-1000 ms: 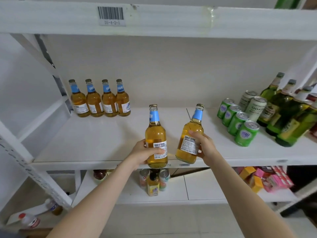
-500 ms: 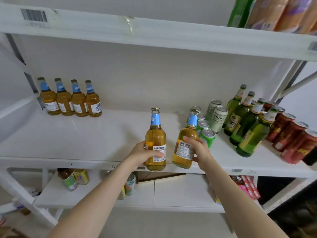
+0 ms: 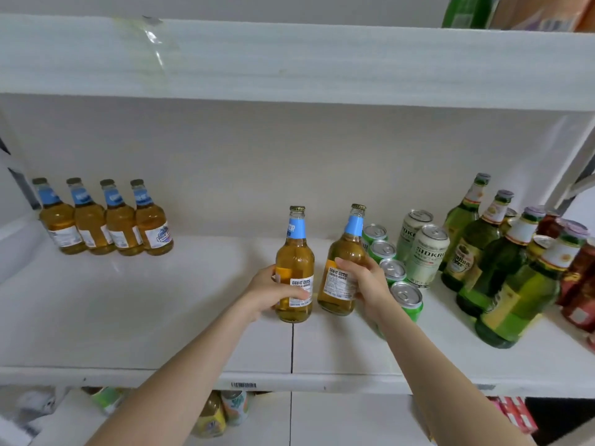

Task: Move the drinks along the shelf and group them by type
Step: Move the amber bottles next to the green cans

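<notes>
My left hand (image 3: 272, 292) grips an amber beer bottle (image 3: 295, 262) with a blue neck label, upright at mid shelf. Beside it, my right hand (image 3: 367, 283) grips a second amber bottle (image 3: 346, 252) of the same kind, tilted slightly right, close to the row of green cans (image 3: 394, 270). Whether either bottle's base touches the white shelf (image 3: 128, 317) I cannot tell. Several matching amber bottles (image 3: 106, 217) stand in a row at the shelf's far left back.
Two pale cans (image 3: 425, 249) stand behind the green cans. Green glass bottles (image 3: 502, 265) and red cans (image 3: 579, 284) crowd the right end. An upper shelf board (image 3: 289, 59) hangs overhead. A lower shelf (image 3: 338, 420) holds more drinks and boxes.
Both hands have carried their bottles farther in over the shelf, from its front edge. The view has swung right and up, so the row at the left looks farther off.
</notes>
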{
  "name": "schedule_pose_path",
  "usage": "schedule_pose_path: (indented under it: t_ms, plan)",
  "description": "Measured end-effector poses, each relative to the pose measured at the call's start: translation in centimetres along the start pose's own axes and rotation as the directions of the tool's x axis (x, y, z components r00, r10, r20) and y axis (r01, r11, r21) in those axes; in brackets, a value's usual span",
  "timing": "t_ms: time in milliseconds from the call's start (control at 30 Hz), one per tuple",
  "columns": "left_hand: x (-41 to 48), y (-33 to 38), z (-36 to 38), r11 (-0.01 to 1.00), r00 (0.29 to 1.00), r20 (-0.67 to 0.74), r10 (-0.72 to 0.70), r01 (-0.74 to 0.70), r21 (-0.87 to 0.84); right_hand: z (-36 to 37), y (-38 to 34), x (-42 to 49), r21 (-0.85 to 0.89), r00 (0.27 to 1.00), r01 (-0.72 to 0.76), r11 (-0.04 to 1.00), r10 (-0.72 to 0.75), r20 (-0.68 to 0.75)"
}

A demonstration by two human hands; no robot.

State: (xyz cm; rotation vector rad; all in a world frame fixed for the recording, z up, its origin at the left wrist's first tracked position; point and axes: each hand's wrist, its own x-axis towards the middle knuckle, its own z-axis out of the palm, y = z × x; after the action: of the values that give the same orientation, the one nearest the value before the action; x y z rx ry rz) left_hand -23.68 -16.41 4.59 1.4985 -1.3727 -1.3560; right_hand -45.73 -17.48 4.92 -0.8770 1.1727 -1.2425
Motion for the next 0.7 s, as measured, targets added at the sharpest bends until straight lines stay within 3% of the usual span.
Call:
schedule_pose_path:
  t_ms: [467, 700]
  plan:
    - [11.9, -1.2, 0.3, 1.000, 0.992, -0.124, -0.012, 0.011, -0.005, 1.1, 2.2, 10.5, -0.091, 0.971, 0.145, 0.985, -0.160, -0.180]
    - [14.4, -0.3, 0.7, 0.999, 0.990, -0.137, 0.033, -0.030, 0.020, 1.5, 3.3, 11.6, -0.163, 0.952, 0.216, 0.963, -0.245, -0.183]
